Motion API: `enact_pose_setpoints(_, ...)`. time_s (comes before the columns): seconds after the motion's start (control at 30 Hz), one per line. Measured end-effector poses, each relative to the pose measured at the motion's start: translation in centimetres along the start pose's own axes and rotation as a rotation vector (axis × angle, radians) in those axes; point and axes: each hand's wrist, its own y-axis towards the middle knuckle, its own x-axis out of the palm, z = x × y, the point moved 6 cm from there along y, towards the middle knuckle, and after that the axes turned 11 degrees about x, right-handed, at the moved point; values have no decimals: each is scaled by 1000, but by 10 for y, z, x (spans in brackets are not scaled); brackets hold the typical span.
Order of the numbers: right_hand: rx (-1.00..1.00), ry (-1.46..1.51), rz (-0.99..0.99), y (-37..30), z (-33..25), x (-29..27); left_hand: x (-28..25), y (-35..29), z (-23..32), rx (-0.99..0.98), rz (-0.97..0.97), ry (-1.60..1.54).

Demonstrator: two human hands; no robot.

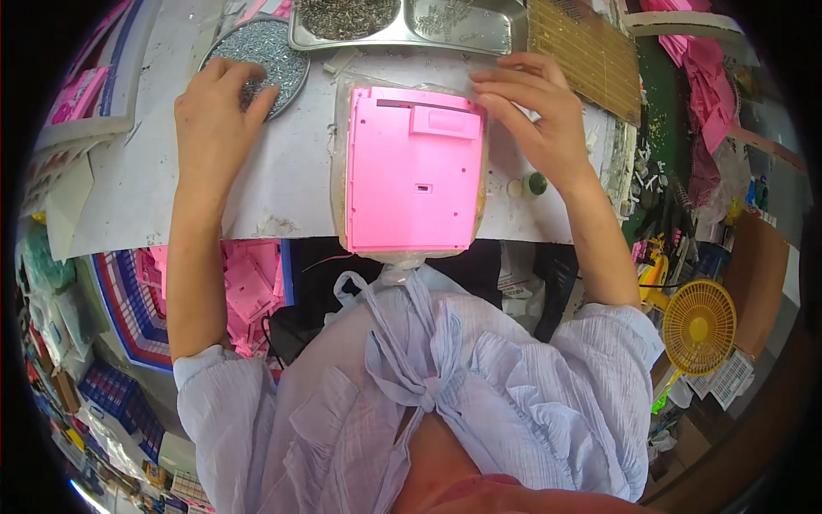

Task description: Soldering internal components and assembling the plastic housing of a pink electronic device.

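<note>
A pink plastic housing (411, 180) lies flat on a clear-wrapped pad (339, 210) at the near edge of the table. It has a raised block near its far edge, a small slot in the middle and several small holes. My left hand (218, 116) reaches over a round dish (295, 90) of small silvery screws, thumb and fingers apart, fingertips among the screws. Beside the housing's far right corner is my right hand (544, 111), fingers stretched out and apart. Whether its fingertips touch the corner, I cannot tell.
A metal tray (518, 38) with small metal parts stands at the far side. Right of it lies a brown slatted mat (591, 51). A crate (128, 308) of pink parts sits below at the left; a yellow fan (699, 328) stands at the right.
</note>
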Motion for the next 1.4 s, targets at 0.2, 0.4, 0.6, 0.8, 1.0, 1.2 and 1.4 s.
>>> enact_pose_setpoints(0.2,-81,-233,30,-49,-39,1,13,-3,-10,-41,-139,0)
enact_pose_setpoints(0.4,-57,-269,41,-60,-44,11,12,-1,-9,18,-85,15)
enact_pose_setpoints(0.6,-166,-313,-16,-52,-60,1,12,2,-10,-17,-117,42)
enact_pose_setpoints(0.8,-242,-538,-182,-42,-79,8,2,4,19,65,40,-95)
enact_pose_setpoints(1.0,-296,-495,-114,-44,-79,12,-4,-10,150,358,-25,-468)
enact_pose_setpoints(1.2,-309,-480,-128,-48,-79,9,24,-25,192,524,-88,-430)
enact_pose_setpoints(1.4,-215,-378,-68,-52,-64,-4,19,-27,203,685,-109,-371)
